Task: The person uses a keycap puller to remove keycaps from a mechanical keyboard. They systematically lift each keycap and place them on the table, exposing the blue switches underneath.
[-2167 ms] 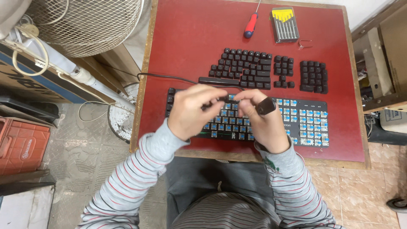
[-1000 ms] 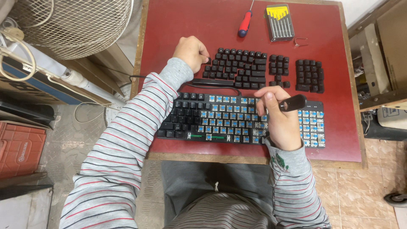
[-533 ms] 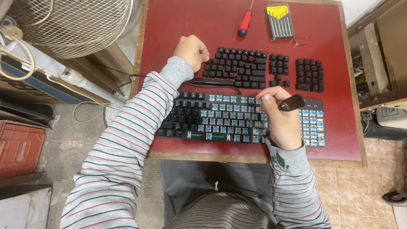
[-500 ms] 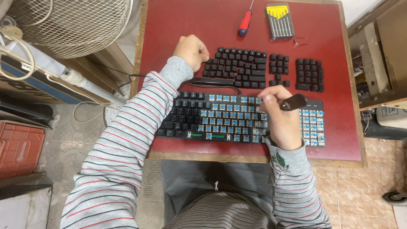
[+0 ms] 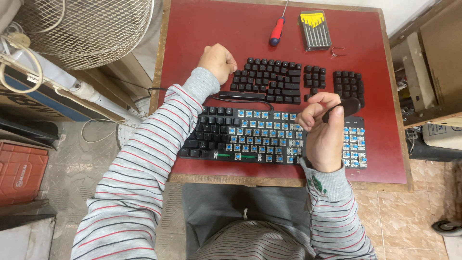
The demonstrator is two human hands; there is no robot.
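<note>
Keyboard (image 5: 250, 137) partly stripped of keycaps.
Left hand (image 5: 217, 61) fisted beside removed keycaps (image 5: 269, 81), contents indeterminable; right hand (image 5: 323, 130) clamped on black keycap puller (image 5: 347, 106) above blue switches.

A small red table (image 5: 207, 29) with a wooden rim carries it all: a black keyboard (image 5: 216, 137) with blue switches bared along the near edge, rows of loose black keycaps (image 5: 269, 82) laid out behind it. At the far edge, a red-handled screwdriver (image 5: 276, 32) lies beside a screwdriver set (image 5: 315, 31), a wire clip (image 5: 338, 50) just right of it
</note>
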